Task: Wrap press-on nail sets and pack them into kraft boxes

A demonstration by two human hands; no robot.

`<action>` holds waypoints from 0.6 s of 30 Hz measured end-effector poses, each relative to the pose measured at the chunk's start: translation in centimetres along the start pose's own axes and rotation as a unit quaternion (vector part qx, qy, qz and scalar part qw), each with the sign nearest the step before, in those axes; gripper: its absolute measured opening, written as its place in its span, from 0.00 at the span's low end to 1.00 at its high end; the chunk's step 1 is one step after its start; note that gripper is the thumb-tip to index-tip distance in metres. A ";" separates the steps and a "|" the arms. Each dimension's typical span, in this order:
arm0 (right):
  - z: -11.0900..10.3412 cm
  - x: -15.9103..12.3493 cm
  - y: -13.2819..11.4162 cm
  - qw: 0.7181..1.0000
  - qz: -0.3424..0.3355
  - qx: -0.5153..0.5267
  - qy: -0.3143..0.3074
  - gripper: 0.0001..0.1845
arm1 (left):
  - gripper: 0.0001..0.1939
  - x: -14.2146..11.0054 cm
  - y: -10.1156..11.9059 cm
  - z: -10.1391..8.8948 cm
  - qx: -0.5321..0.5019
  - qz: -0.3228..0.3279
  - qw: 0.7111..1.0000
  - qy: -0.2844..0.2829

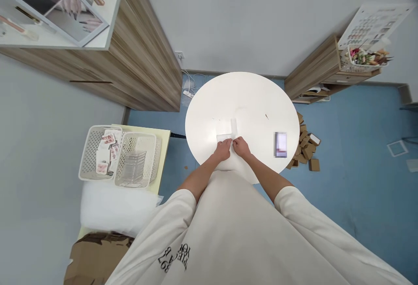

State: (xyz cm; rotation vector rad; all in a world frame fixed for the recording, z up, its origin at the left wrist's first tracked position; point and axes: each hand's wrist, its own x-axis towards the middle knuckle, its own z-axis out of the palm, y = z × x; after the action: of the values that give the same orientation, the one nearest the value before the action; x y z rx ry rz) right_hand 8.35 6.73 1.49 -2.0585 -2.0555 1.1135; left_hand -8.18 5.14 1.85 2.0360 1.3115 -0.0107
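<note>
Both hands are close together near the front of a round white table [241, 91]. My left hand [223, 149] has its fingers drawn together at the lower edge of a flat, pale translucent piece [224, 137], pressing on it. Beside it, my right hand [241, 147] is closed in a pinch at the right end of that piece; what its fingertips hold is too small to make out. Just above the fingertips stands or lies a narrow whitish strip [234, 126], its kind unclear. A blurred-out phone-like rectangle [280, 144] lies on the table to the right.
Left, a yellow side table [165, 145] bears two white baskets [137, 135] with cards and clear cases, and bubble wrap [114, 206]. Brown cardboard boxes [307, 150] are heaped on the floor at right. Wooden cabinets [146, 49] stand behind left and right.
</note>
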 end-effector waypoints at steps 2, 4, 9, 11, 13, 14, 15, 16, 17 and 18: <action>-0.3 0.0 -0.1 1.000 -0.005 -0.016 -0.002 0.19 | 0.38 -0.2 -0.1 0.0 -0.011 0.012 1.000 0.010; -0.5 0.1 -0.3 0.999 -0.007 -0.038 -0.009 0.24 | 0.35 -0.4 -0.2 -0.1 -0.017 0.018 0.999 0.020; -0.3 0.1 -1.0 0.991 -0.015 -0.123 -0.048 0.27 | 0.29 -1.0 -0.8 0.0 -0.026 -0.060 0.994 0.089; 0.0 0.0 -1.2 0.989 -0.020 -0.142 -0.045 0.28 | 0.28 -1.2 -1.2 0.1 -0.056 -0.144 0.980 0.123; 0.1 -0.1 -1.3 0.988 -0.022 -0.149 -0.041 0.28 | 0.27 -1.3 -1.8 0.2 -0.111 -0.234 0.956 0.136; 0.1 0.0 -1.3 0.988 -0.021 -0.151 -0.039 0.28 | 0.27 -1.2 -2.0 0.2 -0.144 -0.271 0.942 0.136; 0.1 0.0 -1.4 0.987 -0.020 -0.152 -0.038 0.27 | 0.27 -1.0 -2.3 0.2 -0.176 -0.300 0.928 0.134; 0.0 0.2 -1.4 0.987 -0.020 -0.153 -0.039 0.26 | 0.27 -0.8 -2.5 0.2 -0.207 -0.322 0.914 0.132; -0.1 0.3 -1.5 0.987 -0.019 -0.154 -0.042 0.25 | 0.28 -0.5 -2.7 0.1 -0.234 -0.339 0.902 0.128; -0.2 0.5 -1.6 0.987 -0.018 -0.155 -0.048 0.24 | 0.28 -0.1 -2.9 0.1 -0.256 -0.353 0.891 0.123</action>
State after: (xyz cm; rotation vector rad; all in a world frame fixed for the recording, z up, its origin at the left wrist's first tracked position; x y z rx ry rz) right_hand 7.01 7.43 2.21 -2.1201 -2.4396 0.9553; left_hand -10.49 5.66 0.23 1.0696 1.9126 0.2430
